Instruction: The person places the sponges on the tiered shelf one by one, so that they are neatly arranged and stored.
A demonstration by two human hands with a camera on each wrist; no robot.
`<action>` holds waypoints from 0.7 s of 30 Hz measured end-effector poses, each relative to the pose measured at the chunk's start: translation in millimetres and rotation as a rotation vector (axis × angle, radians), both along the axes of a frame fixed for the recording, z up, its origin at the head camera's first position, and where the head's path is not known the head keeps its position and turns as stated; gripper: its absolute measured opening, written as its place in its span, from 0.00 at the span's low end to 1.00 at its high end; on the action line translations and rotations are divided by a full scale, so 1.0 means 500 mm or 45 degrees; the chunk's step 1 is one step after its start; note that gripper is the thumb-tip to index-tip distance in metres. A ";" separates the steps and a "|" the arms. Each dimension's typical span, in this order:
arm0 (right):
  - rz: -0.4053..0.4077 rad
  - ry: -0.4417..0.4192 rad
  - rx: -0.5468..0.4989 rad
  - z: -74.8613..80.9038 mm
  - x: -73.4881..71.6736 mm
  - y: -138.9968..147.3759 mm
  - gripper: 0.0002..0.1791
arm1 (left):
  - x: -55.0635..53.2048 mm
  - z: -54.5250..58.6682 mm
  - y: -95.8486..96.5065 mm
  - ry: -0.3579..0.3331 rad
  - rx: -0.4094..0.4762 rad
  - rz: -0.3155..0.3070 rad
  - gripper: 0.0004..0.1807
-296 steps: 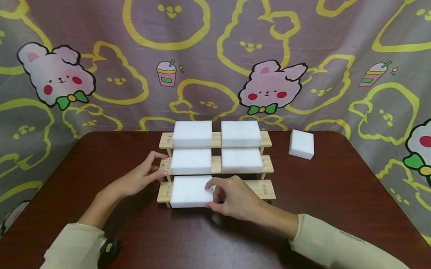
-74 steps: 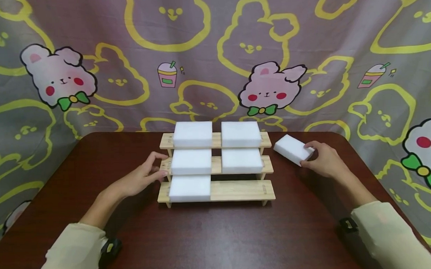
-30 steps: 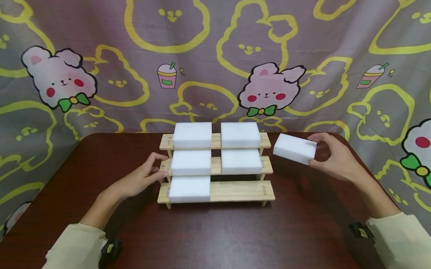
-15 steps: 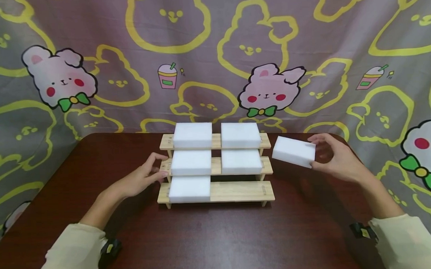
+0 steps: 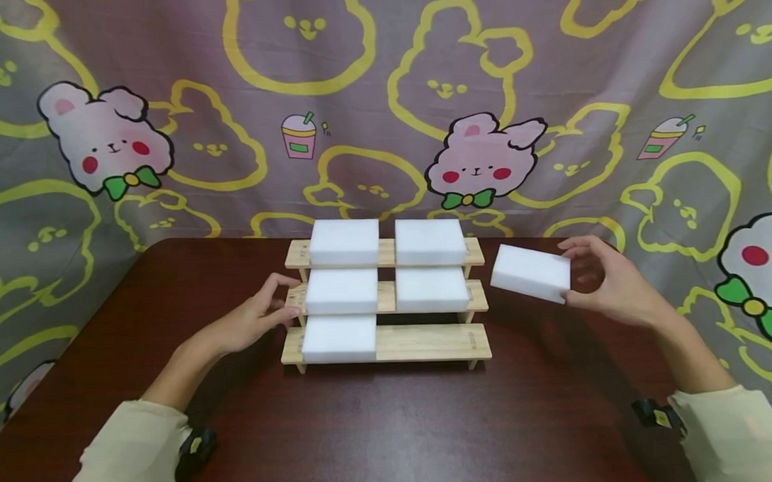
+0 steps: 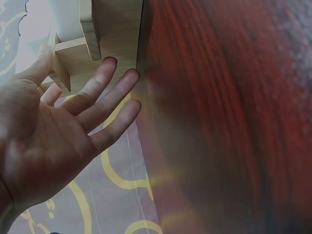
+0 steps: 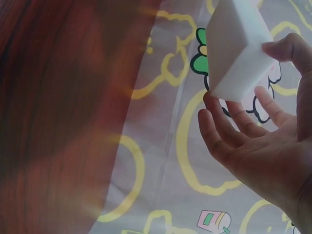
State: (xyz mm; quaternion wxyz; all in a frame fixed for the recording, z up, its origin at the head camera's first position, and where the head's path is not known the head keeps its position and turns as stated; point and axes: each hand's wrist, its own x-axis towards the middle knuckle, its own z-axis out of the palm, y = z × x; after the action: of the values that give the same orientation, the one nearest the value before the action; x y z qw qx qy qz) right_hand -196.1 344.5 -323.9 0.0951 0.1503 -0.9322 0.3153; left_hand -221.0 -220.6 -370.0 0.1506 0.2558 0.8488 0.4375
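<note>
My right hand (image 5: 620,286) holds a white foam block (image 5: 530,270) above the table, right of a three-tier wooden stand (image 5: 430,341). In the right wrist view, the thumb presses one face of the block and fingertips (image 7: 212,105) are on its other side. My left hand (image 5: 242,324) pinches the left end of the stand's middle tier between thumb and index finger; its other fingers (image 6: 114,107) spread loosely below. Two foam blocks sit on the top tier and two on the middle one. A single block (image 5: 340,337) lies on the bottom tier's left half, beside bare wood.
The stand is on a dark red-brown table (image 5: 392,425) with rounded far corners. Behind the table hangs a grey-pink curtain (image 5: 354,58) printed with yellow outlines and rabbit faces. Black bands (image 5: 660,416) show at both sleeve ends.
Earlier my right hand was at the bottom-tier block, which has since shifted slightly back. It then took the loose block from the table and lifted it. My left hand stays put.
</note>
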 end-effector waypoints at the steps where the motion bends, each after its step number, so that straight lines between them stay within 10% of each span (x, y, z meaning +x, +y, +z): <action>1: 0.001 0.000 0.000 0.001 0.001 -0.001 0.42 | 0.000 0.000 0.000 0.001 -0.003 0.001 0.28; 21: 0.048 0.025 -0.016 0.029 0.026 -0.016 0.44 | 0.001 0.004 0.002 -0.001 -0.014 -0.002 0.28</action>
State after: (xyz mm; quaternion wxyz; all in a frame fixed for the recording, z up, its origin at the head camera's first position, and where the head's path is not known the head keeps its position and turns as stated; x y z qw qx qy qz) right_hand -183.2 336.4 -309.4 0.0992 0.1705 -0.9262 0.3213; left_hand -220.3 -219.8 -368.2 0.1525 0.2555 0.8509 0.4330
